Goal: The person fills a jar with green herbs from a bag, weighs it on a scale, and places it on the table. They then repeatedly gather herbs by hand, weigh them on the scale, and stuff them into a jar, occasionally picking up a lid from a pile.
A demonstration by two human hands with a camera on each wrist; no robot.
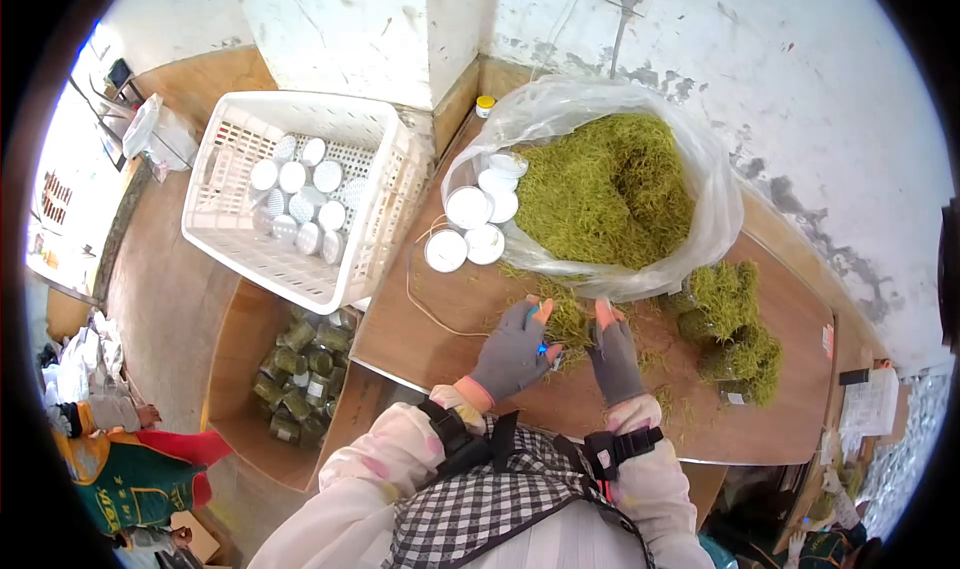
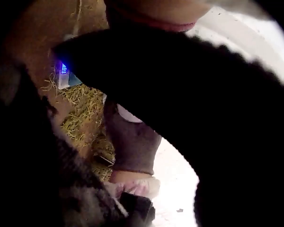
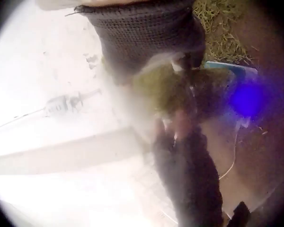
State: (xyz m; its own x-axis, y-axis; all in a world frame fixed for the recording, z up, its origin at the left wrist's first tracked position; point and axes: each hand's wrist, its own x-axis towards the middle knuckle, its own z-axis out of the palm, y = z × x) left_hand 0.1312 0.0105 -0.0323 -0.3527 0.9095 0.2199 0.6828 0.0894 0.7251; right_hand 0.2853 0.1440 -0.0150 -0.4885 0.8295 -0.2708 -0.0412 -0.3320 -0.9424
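Between both hands' fingers, small jar, over table

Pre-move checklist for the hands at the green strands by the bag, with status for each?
1. Both hands over the loose strands: left hand and right hand are there, ok.
2. Gloves on both hands: ok.
3. What the fingers hold: right wrist view shows a green clump at the fingers, blurred; cannot tell.
4. Plastic bag open, strands within reach: ok.
5. White lids at the bag's mouth, apart from the hands: ok.
6. Blue-lit device between the hands, reading: cannot tell.
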